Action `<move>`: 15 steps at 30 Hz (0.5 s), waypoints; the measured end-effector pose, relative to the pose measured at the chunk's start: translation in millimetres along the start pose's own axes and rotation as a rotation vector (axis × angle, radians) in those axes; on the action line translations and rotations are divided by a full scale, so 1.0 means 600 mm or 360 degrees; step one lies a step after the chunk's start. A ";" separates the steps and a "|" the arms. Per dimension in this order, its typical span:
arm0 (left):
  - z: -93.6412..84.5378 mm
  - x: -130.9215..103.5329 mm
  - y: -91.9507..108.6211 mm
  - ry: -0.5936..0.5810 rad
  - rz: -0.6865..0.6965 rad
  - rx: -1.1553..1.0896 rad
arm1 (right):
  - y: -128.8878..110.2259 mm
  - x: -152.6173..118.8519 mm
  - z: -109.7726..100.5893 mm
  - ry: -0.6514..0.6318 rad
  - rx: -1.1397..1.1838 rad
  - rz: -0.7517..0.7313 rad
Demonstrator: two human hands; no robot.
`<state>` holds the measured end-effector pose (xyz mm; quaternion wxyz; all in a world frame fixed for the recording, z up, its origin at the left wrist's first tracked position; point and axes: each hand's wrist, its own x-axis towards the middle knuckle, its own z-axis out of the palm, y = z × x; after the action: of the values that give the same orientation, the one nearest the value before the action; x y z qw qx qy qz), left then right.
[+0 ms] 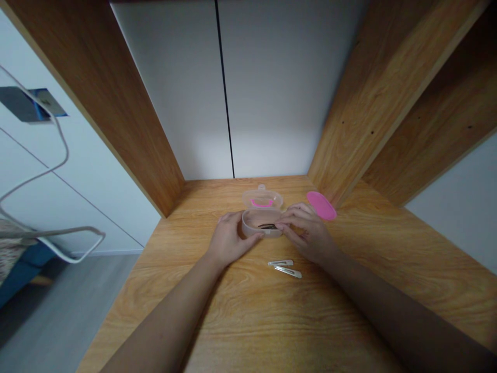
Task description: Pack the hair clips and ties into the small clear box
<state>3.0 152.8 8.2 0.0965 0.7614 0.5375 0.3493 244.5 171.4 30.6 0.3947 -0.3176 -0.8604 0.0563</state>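
Note:
A small clear plastic box (248, 228) stands on the wooden desk with its hinged lid (277, 199) tipped back, a pink handle on it. My left hand (229, 239) is closed around the box's left end, thumb along the front. At the right end, my right hand (305, 232) has its fingertips pinched together over the rim. Thin dark hairpins (267, 226) lie inside the box and reach to those fingertips. In front of the box are two silver snap hair clips (286, 270), lying side by side on the desk.
A pink oval piece (321, 205) is behind my right hand, near a wooden upright (349, 145). White panels (264, 103) close off the back of the desk (233, 321). A white cable (64, 150) hangs at the left, over the floor.

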 end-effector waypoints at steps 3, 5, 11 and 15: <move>0.001 0.002 -0.008 0.0097 -0.0172 0.0082 | -0.004 0.000 -0.009 -0.0354 0.0252 -0.0125; 0.001 0.003 -0.014 0.0128 -0.0247 0.0100 | -0.005 -0.002 -0.012 -0.0678 0.0319 -0.0152; 0.002 0.004 -0.019 0.0116 -0.0300 0.0068 | -0.008 -0.008 -0.009 -0.1022 0.0166 -0.0004; 0.004 0.004 -0.017 0.0120 -0.0297 0.0060 | -0.008 -0.007 -0.005 -0.0974 0.0203 -0.0011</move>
<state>-2.9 159.6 2.4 0.0940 0.6960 0.6158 0.3572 246.3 164.6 31.3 0.1367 -0.2575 -0.9351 0.2017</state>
